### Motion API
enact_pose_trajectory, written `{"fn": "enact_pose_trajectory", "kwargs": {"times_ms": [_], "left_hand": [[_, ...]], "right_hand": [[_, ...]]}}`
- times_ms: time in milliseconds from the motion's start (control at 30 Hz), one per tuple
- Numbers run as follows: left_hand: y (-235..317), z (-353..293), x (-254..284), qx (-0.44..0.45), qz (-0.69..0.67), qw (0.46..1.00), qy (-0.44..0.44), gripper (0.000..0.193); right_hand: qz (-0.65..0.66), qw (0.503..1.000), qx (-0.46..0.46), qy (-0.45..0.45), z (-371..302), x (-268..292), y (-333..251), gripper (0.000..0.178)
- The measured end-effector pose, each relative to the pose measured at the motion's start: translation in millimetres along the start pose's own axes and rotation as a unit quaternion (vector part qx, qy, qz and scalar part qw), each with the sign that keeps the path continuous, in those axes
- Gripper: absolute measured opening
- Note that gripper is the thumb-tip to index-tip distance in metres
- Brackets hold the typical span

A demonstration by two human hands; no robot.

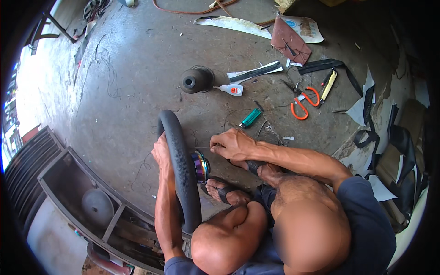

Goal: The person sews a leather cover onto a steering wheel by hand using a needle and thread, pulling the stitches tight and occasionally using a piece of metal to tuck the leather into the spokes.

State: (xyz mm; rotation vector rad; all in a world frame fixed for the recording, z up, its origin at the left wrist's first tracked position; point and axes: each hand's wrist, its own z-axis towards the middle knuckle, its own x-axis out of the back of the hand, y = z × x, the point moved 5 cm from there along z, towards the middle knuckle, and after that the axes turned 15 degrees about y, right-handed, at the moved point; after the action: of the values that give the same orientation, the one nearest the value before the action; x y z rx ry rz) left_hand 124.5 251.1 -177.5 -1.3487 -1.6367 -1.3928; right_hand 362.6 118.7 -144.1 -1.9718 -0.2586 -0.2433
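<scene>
A black steering wheel [184, 183] with a textured cover stands on edge between my left arm and my legs. Its hub [200, 166] has a shiny rainbow-coloured metal collar facing right. My left hand [161, 151] is closed around the upper left part of the rim, its fingers partly hidden behind it. To the right of the wheel, my right hand [231, 145] is closed in a pinch. A thin thread runs from its fingertips toward the rim; whether a needle is there is too small to tell. Past my right hand lies a green lighter [250, 118].
On the concrete floor are a dark thread cone [196, 80], a small glue bottle [231, 90], orange-handled scissors [299, 110] and a yellow cutter [329, 85]. Black strips and scraps [366, 105] lie at right. A metal-framed box [75, 178] stands at lower left.
</scene>
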Motion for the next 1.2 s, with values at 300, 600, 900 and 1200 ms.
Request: {"fn": "enact_pose_trajectory", "kwargs": {"times_ms": [300, 600, 900, 1200], "left_hand": [[6.2, -1.3, -1.2, 0.103, -0.04, 0.993, -0.039, 0.031], [-8.4, 7.3, 21.9, 0.112, -0.046, 0.992, -0.021, 0.031], [-15.5, 5.9, 37.9, 0.115, -0.05, 0.992, -0.01, 0.033], [-20.8, 2.9, 50.4, 0.11, -0.061, 0.992, -0.002, 0.038]], "right_hand": [[0.005, 0.999, 0.015, 0.044, -2.3, 8.1, 5.3, 0.022], [0.009, 0.999, 0.012, 0.046, -6.9, 1.9, 15.6, 0.022], [0.03, 0.999, -0.017, 0.021, -10.3, -4.4, 20.0, 0.023], [0.032, 0.999, -0.012, 0.023, -8.8, -5.1, 22.6, 0.022]]}}
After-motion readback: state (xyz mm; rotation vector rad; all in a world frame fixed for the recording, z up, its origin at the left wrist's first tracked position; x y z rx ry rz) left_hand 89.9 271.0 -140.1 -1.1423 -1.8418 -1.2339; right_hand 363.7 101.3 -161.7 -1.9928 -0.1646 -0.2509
